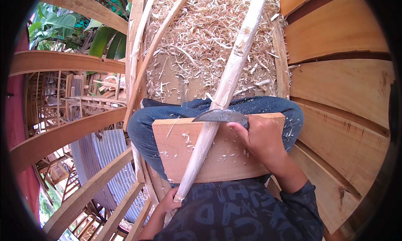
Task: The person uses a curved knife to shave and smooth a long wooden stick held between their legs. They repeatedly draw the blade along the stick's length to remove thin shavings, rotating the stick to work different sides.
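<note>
Pale wood, a stripped pole [225,90], ends gripped in the left fingers [174,205]; ahead of them it crosses a board [234,157] on the lap. Beyond, the right fingers [256,123] clench a curved knife [217,115], blade across the pole: a shallow angle and light, even strokes should serve best, well clear of the left fingers.

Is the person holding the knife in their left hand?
No, the knife is in the right hand, while the left hand holds the near end of the stick.
</note>
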`<move>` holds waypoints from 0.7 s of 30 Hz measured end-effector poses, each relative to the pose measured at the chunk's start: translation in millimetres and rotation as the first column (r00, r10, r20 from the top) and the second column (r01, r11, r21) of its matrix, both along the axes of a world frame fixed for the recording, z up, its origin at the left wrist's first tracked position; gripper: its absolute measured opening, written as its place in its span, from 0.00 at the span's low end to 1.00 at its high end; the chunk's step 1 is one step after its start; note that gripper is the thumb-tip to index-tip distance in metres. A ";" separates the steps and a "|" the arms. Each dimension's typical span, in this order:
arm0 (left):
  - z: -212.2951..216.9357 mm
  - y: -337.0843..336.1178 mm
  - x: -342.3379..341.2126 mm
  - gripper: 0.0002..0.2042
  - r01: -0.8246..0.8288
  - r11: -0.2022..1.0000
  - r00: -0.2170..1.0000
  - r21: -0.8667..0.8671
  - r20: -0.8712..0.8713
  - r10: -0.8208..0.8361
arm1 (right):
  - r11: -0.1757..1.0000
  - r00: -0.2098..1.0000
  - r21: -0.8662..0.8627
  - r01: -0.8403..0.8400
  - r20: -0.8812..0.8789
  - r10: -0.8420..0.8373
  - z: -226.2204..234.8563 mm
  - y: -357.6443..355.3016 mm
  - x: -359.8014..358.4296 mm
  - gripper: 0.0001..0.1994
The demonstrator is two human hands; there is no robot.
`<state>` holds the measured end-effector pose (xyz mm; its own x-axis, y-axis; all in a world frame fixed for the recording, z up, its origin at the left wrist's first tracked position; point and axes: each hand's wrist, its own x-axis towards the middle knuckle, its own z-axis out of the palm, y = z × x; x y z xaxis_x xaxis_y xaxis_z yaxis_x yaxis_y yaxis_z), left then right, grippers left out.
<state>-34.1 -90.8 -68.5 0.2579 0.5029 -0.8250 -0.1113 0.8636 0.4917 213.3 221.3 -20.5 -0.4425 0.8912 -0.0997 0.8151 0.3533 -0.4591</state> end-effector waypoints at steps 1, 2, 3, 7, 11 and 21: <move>0.0 -0.8 -1.3 0.33 0.007 1.000 1.000 -0.029 0.000 -0.007 | 0.998 0.998 -0.016 -0.061 0.028 0.062 2.3 -5.4 -1.9 0.29; 0.2 -2.8 -1.6 0.32 -0.020 0.998 1.000 -0.060 0.018 0.021 | 0.991 0.990 -0.041 -0.125 0.055 0.127 5.0 -12.4 -4.1 0.29; -0.9 -5.3 -2.1 0.32 -0.017 0.999 1.000 -0.042 0.012 0.017 | 0.980 0.979 -0.067 -0.185 0.079 0.190 7.3 -15.1 -4.5 0.29; 6.6 1.0 1.8 0.30 -0.055 0.997 0.996 -0.047 -0.072 0.052 | 0.998 0.999 0.042 -0.036 0.027 0.035 1.8 19.7 7.1 0.29; -31.0 -40.3 -11.5 0.29 -0.033 0.999 0.999 0.002 0.008 0.033 | 0.997 0.997 -0.035 -0.075 0.017 0.075 9.6 2.4 0.4 0.28; -41.6 -43.5 -17.7 0.26 -0.038 0.999 0.996 0.029 0.082 0.035 | 0.993 0.996 -0.081 -0.088 0.020 0.089 14.5 -0.5 0.5 0.27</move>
<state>-51.8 -134.4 -110.1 0.3044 0.5376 -0.7863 -0.1833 0.8432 0.5055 213.8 220.9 -6.0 -0.5159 0.8375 -0.1801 0.7933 0.3877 -0.4694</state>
